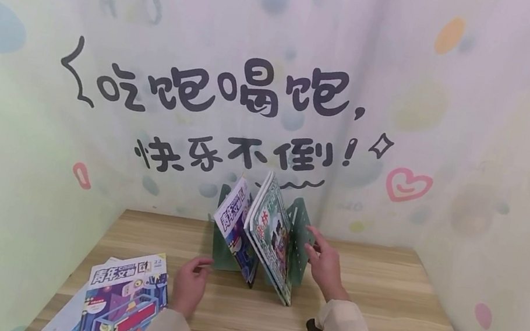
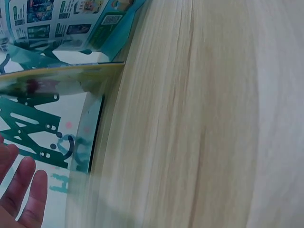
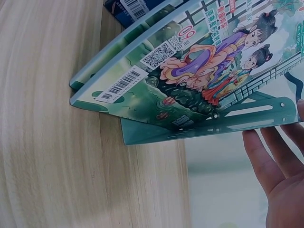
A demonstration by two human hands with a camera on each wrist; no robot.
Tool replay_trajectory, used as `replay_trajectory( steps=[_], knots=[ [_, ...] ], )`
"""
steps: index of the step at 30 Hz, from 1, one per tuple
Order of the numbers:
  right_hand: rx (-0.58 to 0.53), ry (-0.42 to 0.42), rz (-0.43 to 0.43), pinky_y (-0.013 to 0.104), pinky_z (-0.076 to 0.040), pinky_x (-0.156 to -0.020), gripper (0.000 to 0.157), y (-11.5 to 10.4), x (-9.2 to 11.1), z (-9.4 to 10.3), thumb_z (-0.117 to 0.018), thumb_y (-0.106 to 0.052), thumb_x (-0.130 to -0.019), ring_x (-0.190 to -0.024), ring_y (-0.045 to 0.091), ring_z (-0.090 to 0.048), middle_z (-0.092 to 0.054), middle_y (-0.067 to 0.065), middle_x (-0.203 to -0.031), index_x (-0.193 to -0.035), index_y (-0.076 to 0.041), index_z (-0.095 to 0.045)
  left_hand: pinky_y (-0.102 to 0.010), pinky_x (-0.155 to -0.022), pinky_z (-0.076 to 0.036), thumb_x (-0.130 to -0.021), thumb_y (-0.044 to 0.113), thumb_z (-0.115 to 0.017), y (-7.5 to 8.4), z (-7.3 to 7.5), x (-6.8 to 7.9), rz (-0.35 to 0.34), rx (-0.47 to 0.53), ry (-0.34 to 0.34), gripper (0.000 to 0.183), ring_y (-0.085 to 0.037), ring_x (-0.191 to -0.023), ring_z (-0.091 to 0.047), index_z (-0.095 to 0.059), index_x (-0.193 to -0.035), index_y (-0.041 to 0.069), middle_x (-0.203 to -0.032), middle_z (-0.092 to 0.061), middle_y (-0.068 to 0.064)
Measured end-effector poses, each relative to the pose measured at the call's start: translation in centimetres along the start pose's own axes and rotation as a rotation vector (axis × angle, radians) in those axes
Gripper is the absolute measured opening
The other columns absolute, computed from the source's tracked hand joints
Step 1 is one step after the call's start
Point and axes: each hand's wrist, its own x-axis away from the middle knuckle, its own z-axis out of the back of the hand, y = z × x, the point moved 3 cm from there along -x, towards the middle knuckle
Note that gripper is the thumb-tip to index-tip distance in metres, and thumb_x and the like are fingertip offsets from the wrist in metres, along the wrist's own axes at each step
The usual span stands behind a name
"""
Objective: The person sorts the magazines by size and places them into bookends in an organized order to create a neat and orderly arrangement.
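A green bookend with a perforated side panel stands near the back wall. Several magazines lean in it: a purple-and-white one on the left and thicker green-covered ones on the right. My right hand is at the bookend's right panel; in the right wrist view its fingers touch the panel's outer face, nearly straight. My left hand is by the bookend's left end, fingers loosely bent and holding nothing. In the left wrist view those fingers stand spread beside the green lattice panel.
At the left of the wooden table lies a magazine with a colourful cover, overlapping a paler one. A printed curtain wall rises behind the bookend and along both sides.
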Motion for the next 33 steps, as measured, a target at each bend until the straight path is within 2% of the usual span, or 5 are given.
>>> replay_trajectory(
  steps=[7,14,20,26,33],
  knots=[
    [-0.005,0.005,0.020,0.041,-0.059,-0.074,0.046,0.1,0.1,-0.2,-0.059,-0.009,-0.097,-0.107,0.038,-0.062,-0.054,0.018,-0.137,-0.141,-0.023,-0.051,-0.037,-0.072,-0.055,-0.089,0.000,-0.061,-0.3,1.0,-0.3,0.043,-0.049,0.015,0.024,-0.023,-0.090,-0.066,-0.071,-0.107,0.012,-0.109,-0.070,-0.006],
    [0.015,0.017,0.025,0.043,-0.059,-0.075,0.046,0.2,0.1,-0.1,-0.059,-0.010,-0.098,-0.108,0.038,-0.061,-0.053,0.016,-0.139,-0.141,-0.025,-0.051,-0.033,-0.067,-0.054,-0.088,-0.002,-0.063,-0.7,1.7,-0.6,0.047,0.006,0.036,0.023,-0.025,-0.086,-0.066,-0.070,-0.108,0.006,-0.106,-0.070,-0.011],
    [0.007,0.018,0.020,0.042,-0.059,-0.074,0.046,0.2,0.1,-0.2,-0.059,-0.009,-0.097,-0.108,0.038,-0.061,-0.053,0.016,-0.138,-0.140,-0.025,-0.051,-0.031,-0.069,-0.053,-0.090,0.003,-0.065,-1.2,2.6,-0.7,0.078,0.000,0.032,0.024,-0.023,-0.089,-0.065,-0.069,-0.112,0.007,-0.111,-0.070,-0.008],
    [0.001,0.023,0.026,0.040,-0.060,-0.072,0.046,0.2,0.1,-0.1,-0.059,-0.008,-0.097,-0.107,0.038,-0.062,-0.054,0.017,-0.138,-0.140,-0.024,-0.052,-0.029,-0.066,-0.052,-0.088,0.005,-0.067,-2.0,3.3,-1.1,0.088,-0.030,0.068,0.022,-0.024,-0.086,-0.065,-0.070,-0.110,0.005,-0.107,-0.071,-0.009],
    [-0.004,0.026,0.027,0.041,-0.060,-0.072,0.046,0.2,0.1,-0.1,-0.058,-0.008,-0.097,-0.106,0.038,-0.062,-0.054,0.018,-0.136,-0.140,-0.024,-0.052,-0.033,-0.072,-0.052,-0.088,0.005,-0.063,-3.4,4.6,-1.1,0.116,-0.071,0.075,0.025,-0.026,-0.091,-0.066,-0.069,-0.112,0.007,-0.112,-0.070,-0.009]
  ],
)
